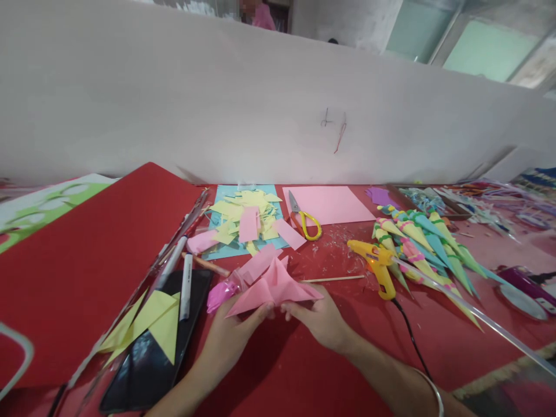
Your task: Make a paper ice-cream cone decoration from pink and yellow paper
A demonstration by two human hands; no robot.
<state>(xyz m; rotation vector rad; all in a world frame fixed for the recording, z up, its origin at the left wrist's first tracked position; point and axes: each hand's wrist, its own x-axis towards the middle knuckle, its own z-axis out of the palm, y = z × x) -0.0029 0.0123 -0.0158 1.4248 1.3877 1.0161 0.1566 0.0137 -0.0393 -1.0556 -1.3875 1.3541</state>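
Head view. Pink folded paper (pixel 277 286) between the two hands, over the table. Left hand (pixel 229 331) pinched on its lower edge; right hand (pixel 322 320) likewise, thumbs just apart.

Containers: clear packet (pixel 230 285) just beyond the left hand, something bright pink inside. Brown tray (pixel 459 216) well beyond and right of the right hand; clear and bluish scraps in it, too small to tell apart.

Surface: red tabletop (pixel 278 376) under both hands. Left of the left hand, a dark glossy slab (pixel 143 370) bearing yellow paper (pixel 160 315) and a white marker (pixel 186 286). Beyond the left hand, a blue sheet (pixel 221 191) heaped with yellow and pink pieces. Beyond the right hand, scissors (pixel 309 226), blades over a pink sheet (pixel 334 202). Right of that hand, a yellow glue gun (pixel 379 266), black cord trailing; paper cones (pixel 428 237) piled farther right.

Room: white panel (pixel 195 104) rises beyond both hands, loose threads (pixel 341 132) on it. Above its top edge, a person in pink (pixel 263 16); pale green panes (pixel 489 47) to the upper right.
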